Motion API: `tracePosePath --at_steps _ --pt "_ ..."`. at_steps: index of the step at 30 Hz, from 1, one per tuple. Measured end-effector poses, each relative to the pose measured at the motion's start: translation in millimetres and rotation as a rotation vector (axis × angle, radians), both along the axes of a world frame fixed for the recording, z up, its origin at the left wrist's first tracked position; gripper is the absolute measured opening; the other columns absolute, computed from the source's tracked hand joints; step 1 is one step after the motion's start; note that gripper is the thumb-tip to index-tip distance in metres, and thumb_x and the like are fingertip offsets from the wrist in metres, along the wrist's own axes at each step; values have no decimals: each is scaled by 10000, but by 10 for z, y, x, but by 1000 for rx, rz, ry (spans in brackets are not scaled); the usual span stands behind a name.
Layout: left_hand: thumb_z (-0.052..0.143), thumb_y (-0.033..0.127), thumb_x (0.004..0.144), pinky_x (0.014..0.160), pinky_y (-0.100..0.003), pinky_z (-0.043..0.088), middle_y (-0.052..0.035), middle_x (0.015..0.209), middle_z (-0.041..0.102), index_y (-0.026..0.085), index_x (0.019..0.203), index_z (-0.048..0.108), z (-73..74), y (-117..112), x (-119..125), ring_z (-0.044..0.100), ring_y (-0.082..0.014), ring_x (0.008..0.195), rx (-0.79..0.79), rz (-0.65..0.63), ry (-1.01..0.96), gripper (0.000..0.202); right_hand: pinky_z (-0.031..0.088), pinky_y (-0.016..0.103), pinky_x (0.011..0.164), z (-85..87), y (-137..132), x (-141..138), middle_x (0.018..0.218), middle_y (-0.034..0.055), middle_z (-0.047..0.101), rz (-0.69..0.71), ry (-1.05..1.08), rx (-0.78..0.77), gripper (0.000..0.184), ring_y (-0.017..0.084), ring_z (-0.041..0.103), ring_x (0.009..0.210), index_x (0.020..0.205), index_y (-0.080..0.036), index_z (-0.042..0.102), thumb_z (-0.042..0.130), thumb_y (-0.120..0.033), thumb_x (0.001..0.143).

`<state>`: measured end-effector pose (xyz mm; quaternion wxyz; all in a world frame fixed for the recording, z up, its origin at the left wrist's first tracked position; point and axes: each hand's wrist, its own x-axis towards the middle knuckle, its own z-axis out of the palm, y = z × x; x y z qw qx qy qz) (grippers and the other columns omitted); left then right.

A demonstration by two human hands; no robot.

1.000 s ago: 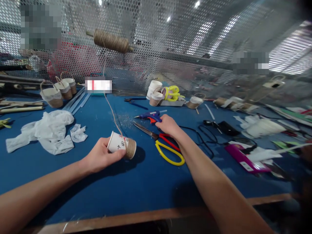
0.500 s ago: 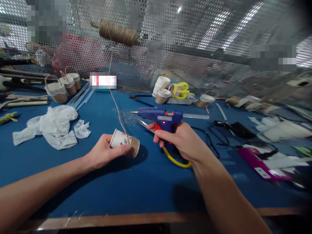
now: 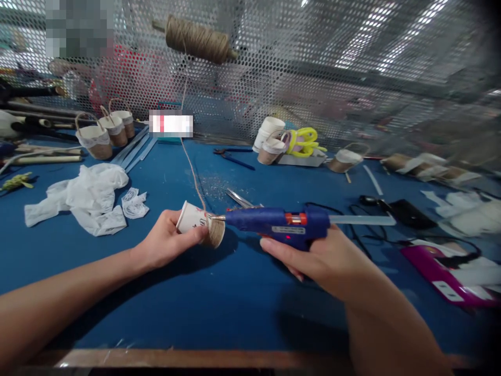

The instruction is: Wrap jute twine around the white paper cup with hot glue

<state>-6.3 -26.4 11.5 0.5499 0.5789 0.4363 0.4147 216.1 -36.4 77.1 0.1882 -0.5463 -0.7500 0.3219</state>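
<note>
- Paper cup (image 3: 191,216), tilted over the tabletop (image 3: 250,313); fingers of left hand (image 3: 166,240) grip its white part, seemingly leaving the wrapped base exposed.
- Twine (image 3: 191,167) runs up to a spool (image 3: 198,40), apparently hung for unwinding.
- Glue gun (image 3: 270,221), grasped in fingers of right hand (image 3: 326,258), nozzle (image 3: 219,217) levelled at the wrap.

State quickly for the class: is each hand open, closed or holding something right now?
Left hand: closed, holding the paper cup partly wrapped in twine.
Right hand: closed, holding the blue glue gun.
</note>
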Motion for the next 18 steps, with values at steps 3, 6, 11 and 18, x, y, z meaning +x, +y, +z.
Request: tracePosePath --at_steps 3,6,11,18 --pt "579 250 700 565 -203 449 -29 652 657 99 758 662 0 1 -4 559 -117 573 41 -19 24 181 329 240 348 -28 -17 -1 308 -52 411 1 -33 30 421 94 374 308 373 -237 398 563 -398 727" --pt "563 259 724 545 -195 436 -27 652 645 94 787 661 -20 1 -16 540 -105 557 83 -26 63 201 317 249 357 -30 -27 3 309 -53 409 -7 -47 25 423 94 364 316 368 -238 397 568 -390 724" --pt "540 297 753 584 -208 450 -61 695 661 80 770 668 -34 1 -37 564 -124 606 92 -60 106 252 318 260 375 -37 -51 17 316 -51 400 -4 -81 40 410 104 376 337 386 -240 396 567 -392 727" --pt "529 256 747 627 -226 478 -86 767 683 74 843 672 15 -1 -16 593 -143 655 93 -55 68 250 366 264 462 -83 -49 26 475 -8 517 32 -124 238 171 144 503 501 605 -261 598 579 -394 711"
